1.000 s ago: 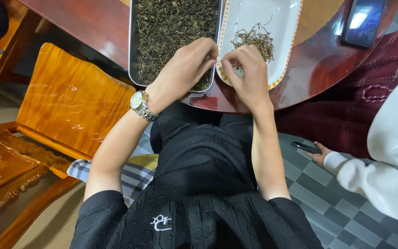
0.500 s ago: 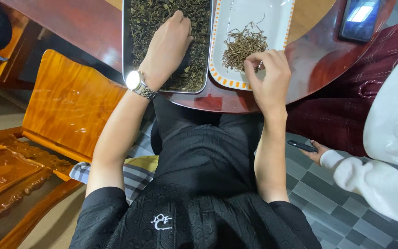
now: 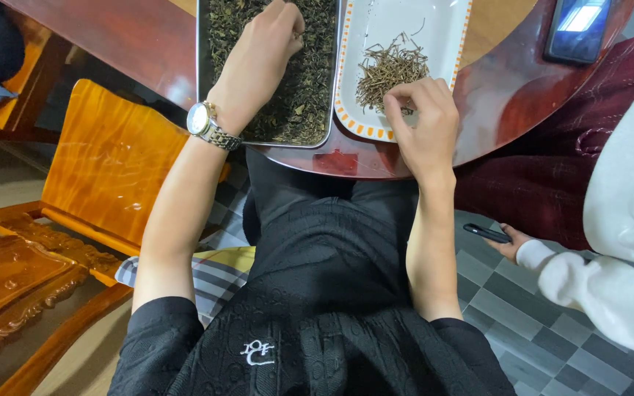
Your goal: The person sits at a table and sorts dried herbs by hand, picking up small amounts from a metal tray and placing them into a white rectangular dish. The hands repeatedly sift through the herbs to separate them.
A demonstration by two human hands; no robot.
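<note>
Left hand [image 3: 262,55], w/ a silver wristwatch [image 3: 203,123] on it, lies in the metal tray [image 3: 203,88] of dark loose tea leaves [image 3: 310,88], fingers curled & bunched down into the leaves; can't tell if anything's pinched. Right hand [image 3: 423,125] sits at the near rim of the white dish w/ orange-dotted edge [image 3: 449,44], just beside the tray, thumb & forefinger pinched together right at the small pile of brown stems [image 3: 390,70]. Both containers rest on a red-brown round table [image 3: 133,37]; a phone w/ lit screen [image 3: 577,26] lies further along it, and another person in a white sleeve [image 3: 603,290] holds a dark phone [image 3: 487,233] low on the right side.
</note>
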